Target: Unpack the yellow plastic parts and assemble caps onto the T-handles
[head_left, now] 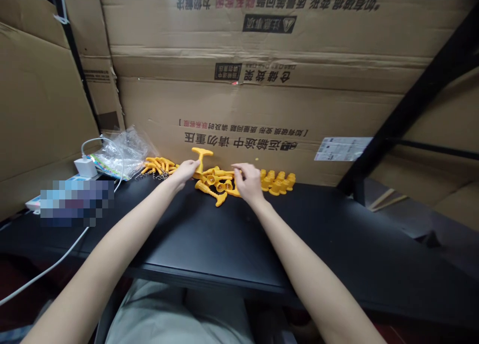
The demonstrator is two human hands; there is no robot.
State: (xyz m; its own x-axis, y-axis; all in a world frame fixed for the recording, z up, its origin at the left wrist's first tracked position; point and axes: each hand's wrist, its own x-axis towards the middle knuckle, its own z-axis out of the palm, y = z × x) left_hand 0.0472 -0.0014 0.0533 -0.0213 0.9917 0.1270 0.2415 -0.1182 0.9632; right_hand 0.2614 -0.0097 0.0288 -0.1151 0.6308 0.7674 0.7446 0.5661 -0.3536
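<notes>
My left hand (184, 173) is closed around a yellow T-handled corkscrew (202, 157), its crossbar facing up; the lower end is partly hidden by my fingers. Just to the right, my right hand (248, 182) hovers at the edge of a pile of yellow corkscrew parts (214, 178), index finger and thumb apart, with nothing visible between them. At the front of the pile, a yellow corkscrew with its sleeve (211, 192) lies on its side. Several T-handles with bare metal spirals (159, 164) lie left of my left hand. Yellow sleeves (277, 182) stand in rows beyond my right hand.
Everything lies on a black tabletop (209, 244) backed by a cardboard wall (247, 99). At the left are a clear plastic bag (123, 149), a white charger (85, 167) and its cable (71, 247). A black shelf post (396, 94) slants along the right.
</notes>
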